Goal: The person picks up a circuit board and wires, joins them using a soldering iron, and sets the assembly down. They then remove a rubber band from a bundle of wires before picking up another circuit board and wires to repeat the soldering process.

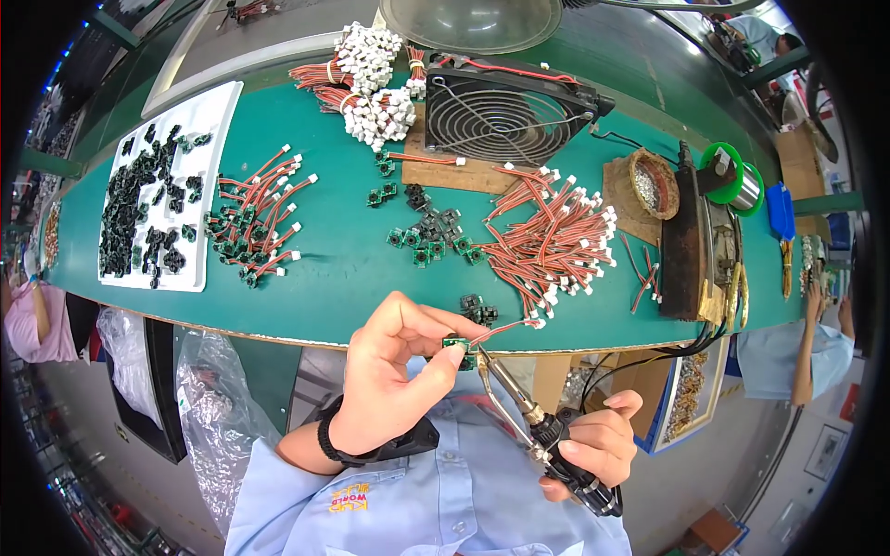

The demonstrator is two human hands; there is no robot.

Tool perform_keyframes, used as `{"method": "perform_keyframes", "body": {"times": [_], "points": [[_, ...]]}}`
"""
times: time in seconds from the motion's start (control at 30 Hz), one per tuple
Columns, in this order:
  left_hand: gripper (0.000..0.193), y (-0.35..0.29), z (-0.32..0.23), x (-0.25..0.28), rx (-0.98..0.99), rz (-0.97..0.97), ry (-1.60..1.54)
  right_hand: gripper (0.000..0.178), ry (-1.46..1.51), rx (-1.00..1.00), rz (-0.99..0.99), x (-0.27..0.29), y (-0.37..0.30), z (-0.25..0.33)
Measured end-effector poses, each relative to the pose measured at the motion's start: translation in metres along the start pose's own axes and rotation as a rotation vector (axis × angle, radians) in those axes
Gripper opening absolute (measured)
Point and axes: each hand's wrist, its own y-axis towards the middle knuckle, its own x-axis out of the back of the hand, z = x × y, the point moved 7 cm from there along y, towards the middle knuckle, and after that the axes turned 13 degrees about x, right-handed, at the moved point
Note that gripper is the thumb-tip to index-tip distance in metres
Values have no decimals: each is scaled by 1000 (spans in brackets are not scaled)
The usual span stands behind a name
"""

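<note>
Between the thumb and fingertips of my left hand (pixel 394 371) is a small green circuit board (pixel 466 362), held just off the table's front edge. A short red-and-white wire lead (pixel 505 327) with a white plug runs from beside the board toward the right. My right hand (pixel 593 445) is wrapped round the black handle of a soldering iron (pixel 515 390), which has a thin metal tube along its side. The iron's tip is at the board's right side; whether it touches cannot be made out. Behind my left fingertips lie a few dark modules (pixel 477 309).
A white tray (pixel 215 125) of black modules stands left, beside boards with wires (pixel 255 218). Wire leads (pixel 552 236) are heaped centre right. A black fan (pixel 505 116), white-plugged bundles (pixel 371 65), a dark metal box (pixel 681 246) and a solder reel (pixel 746 188) line the back and right.
</note>
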Motion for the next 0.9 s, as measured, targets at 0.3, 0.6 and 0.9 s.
{"method": "perform_keyframes", "body": {"times": [0.3, 0.6, 0.9], "points": [[18, 0, 0, 0, 0, -15, -10, 40, 16, -7, 53, -3, 1, 0], [18, -1, -1, -1, -29, -34, 62, 44, -28, 104, 47, -6, -1, 3], [14, 1, 3, -4, 163, 124, -192, 37, -309, -194, -530, 27, -16, -60]]}}
